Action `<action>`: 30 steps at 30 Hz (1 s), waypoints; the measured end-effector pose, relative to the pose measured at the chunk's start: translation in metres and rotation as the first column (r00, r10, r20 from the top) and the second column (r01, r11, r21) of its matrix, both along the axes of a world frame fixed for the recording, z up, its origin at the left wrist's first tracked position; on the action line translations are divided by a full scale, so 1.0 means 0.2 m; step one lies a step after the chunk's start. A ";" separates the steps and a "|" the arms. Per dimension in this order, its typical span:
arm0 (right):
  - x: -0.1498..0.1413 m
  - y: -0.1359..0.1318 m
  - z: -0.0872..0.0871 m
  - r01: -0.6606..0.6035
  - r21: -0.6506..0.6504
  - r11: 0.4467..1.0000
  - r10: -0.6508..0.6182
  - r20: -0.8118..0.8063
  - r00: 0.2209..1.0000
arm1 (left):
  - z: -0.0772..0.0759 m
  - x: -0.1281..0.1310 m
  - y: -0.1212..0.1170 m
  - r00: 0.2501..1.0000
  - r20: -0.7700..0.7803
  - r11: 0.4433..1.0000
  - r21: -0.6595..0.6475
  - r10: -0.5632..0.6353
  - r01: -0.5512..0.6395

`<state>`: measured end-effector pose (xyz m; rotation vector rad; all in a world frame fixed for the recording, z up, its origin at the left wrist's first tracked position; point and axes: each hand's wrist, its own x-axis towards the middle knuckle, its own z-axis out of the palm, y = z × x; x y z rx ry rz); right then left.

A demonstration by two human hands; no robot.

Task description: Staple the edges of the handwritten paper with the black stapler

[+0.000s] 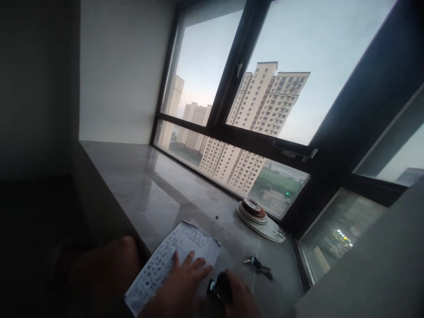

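Note:
My left hand lies with its fingers spread over a sheet of paper covered in dark handwriting. The sheet rests at a slant on the grey windowsill, one far corner slightly curled. Close by, my right hand is closed around a glossy black rounded object; its shape resembles sunglasses, but in the dim light I cannot tell its kind. A bunch of keys with a black fob lies just beyond my right hand.
A stack of plates or lids sits on the windowsill against the dark window frame. A small dark bit lies beyond the paper. The sill's front edge drops off at left, where a knee shows. A wall stands right.

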<state>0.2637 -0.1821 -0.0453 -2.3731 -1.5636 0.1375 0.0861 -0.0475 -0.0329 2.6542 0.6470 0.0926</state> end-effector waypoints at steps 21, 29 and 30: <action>-0.05 -0.07 -0.02 0.047 -0.012 0.999 -0.048 -0.074 0.996 | 0.15 0.05 0.05 0.986 -0.164 1.000 -0.007 -0.028 0.027; 0.02 -0.13 -0.09 0.037 -0.049 0.998 -0.041 -0.083 0.996 | 0.03 0.04 0.10 0.992 -0.051 0.983 0.141 -0.115 0.121; 0.03 -0.12 -0.10 0.043 -0.053 0.998 -0.047 -0.077 0.996 | 0.02 0.04 0.11 0.991 -0.051 0.980 0.147 -0.127 0.134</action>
